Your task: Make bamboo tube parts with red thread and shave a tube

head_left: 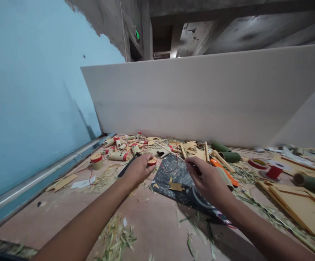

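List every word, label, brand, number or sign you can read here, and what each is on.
No text is legible.
Green lit sign on the concrete wall: too small and blurred to read.
White paper: no writing can be made out.

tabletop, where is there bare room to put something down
Bare wood shows on the near-left tabletop, between the metal rail and left forearm, and, with some scraps, in front of the black sheet, right of the shavings heap. Crowded: along the white board with bamboo pieces, and right, around the red spool.
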`<action>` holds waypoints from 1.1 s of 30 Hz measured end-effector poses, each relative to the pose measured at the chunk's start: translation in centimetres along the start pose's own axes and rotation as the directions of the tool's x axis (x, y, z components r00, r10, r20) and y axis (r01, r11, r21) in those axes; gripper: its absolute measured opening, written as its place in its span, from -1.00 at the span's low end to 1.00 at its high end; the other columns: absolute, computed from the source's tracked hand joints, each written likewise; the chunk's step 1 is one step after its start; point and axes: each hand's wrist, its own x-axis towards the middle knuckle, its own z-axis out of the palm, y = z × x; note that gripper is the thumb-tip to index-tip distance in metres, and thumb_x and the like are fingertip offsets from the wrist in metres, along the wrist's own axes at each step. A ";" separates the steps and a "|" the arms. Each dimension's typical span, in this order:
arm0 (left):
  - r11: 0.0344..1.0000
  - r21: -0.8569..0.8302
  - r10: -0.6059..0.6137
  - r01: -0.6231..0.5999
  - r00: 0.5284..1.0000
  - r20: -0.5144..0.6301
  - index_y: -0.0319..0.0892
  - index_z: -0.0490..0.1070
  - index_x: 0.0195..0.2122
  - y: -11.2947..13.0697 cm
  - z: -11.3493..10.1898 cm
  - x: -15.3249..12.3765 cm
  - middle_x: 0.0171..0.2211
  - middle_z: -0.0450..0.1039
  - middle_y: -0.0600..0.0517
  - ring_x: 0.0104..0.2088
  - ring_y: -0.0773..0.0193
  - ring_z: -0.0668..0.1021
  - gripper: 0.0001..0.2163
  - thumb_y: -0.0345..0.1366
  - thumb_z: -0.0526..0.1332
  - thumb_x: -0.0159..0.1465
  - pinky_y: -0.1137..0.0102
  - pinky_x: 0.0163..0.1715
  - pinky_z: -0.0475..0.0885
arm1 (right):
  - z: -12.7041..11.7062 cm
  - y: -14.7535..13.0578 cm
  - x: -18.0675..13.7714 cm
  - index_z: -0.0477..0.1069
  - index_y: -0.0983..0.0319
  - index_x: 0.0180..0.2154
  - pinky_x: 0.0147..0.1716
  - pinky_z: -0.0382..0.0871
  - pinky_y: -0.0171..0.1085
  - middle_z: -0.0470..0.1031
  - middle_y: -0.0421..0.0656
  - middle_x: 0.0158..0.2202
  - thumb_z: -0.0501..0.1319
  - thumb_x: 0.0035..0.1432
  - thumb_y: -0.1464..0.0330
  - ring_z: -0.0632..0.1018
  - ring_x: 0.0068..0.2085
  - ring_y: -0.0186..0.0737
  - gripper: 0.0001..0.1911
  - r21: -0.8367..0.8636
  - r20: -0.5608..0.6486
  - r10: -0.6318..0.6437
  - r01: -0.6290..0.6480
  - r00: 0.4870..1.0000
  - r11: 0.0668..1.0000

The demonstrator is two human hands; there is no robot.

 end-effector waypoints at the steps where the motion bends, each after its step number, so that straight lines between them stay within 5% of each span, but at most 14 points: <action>1: 1.000 0.007 0.001 -0.001 1.000 -0.005 -0.19 0.46 0.12 0.1 0.1 0.0 0.07 0.51 -0.10 -0.04 0.10 0.61 -0.71 -0.18 0.28 0.45 0.11 -0.05 0.59 | 0.0 0.0 0.0 0.45 0.20 -0.13 -0.42 0.35 -0.26 0.57 -0.12 -0.35 0.06 0.45 0.30 0.50 -0.42 -0.17 -0.79 0.000 0.000 -0.003 0.003 1.000 1.000; 7: 0.999 0.045 -0.018 0.022 0.995 -0.093 -0.17 0.43 0.19 -0.2 -1.4 0.5 0.18 0.46 -0.13 0.06 0.03 0.58 -0.66 -0.19 0.29 0.44 0.04 0.03 0.56 | 0.0 -0.2 0.1 0.46 0.19 -0.15 -0.44 0.36 -0.26 0.59 -0.12 -0.36 0.06 0.44 0.30 0.52 -0.45 -0.17 -0.78 -0.009 0.001 -0.014 0.014 1.000 1.000; 12: 0.951 0.122 -0.252 0.284 0.941 -0.226 -0.16 0.43 0.19 -1.9 -5.5 0.7 0.18 0.45 -0.14 0.06 0.03 0.58 -0.67 -0.19 0.28 0.46 0.04 0.04 0.55 | -0.2 0.0 0.1 0.45 0.22 -0.12 -0.45 0.34 -0.25 0.59 -0.10 -0.36 0.07 0.43 0.30 0.51 -0.45 -0.16 -0.79 -0.026 -0.016 -0.006 0.005 1.000 1.000; 18: 0.857 0.236 -0.460 0.458 0.886 -0.051 -0.18 0.43 0.18 -2.6 -5.7 0.0 0.14 0.48 -0.13 0.02 0.05 0.60 -0.67 -0.19 0.29 0.45 0.07 -0.01 0.58 | 0.0 0.1 0.0 0.44 0.20 -0.14 -0.42 0.37 -0.25 0.58 -0.12 -0.36 0.07 0.42 0.30 0.52 -0.43 -0.16 -0.81 -0.014 -0.004 -0.006 0.006 1.000 1.000; 33: 0.770 0.380 -0.572 0.513 0.819 0.052 -0.17 0.43 0.18 -4.6 -5.4 -0.2 0.14 0.48 -0.13 0.03 0.04 0.60 -0.67 -0.18 0.29 0.45 0.07 -0.01 0.58 | 0.1 0.3 -0.1 0.45 0.19 -0.14 -0.40 0.40 -0.24 0.59 -0.11 -0.35 0.08 0.42 0.29 0.55 -0.41 -0.14 -0.80 -0.011 0.010 0.001 -0.001 1.000 1.000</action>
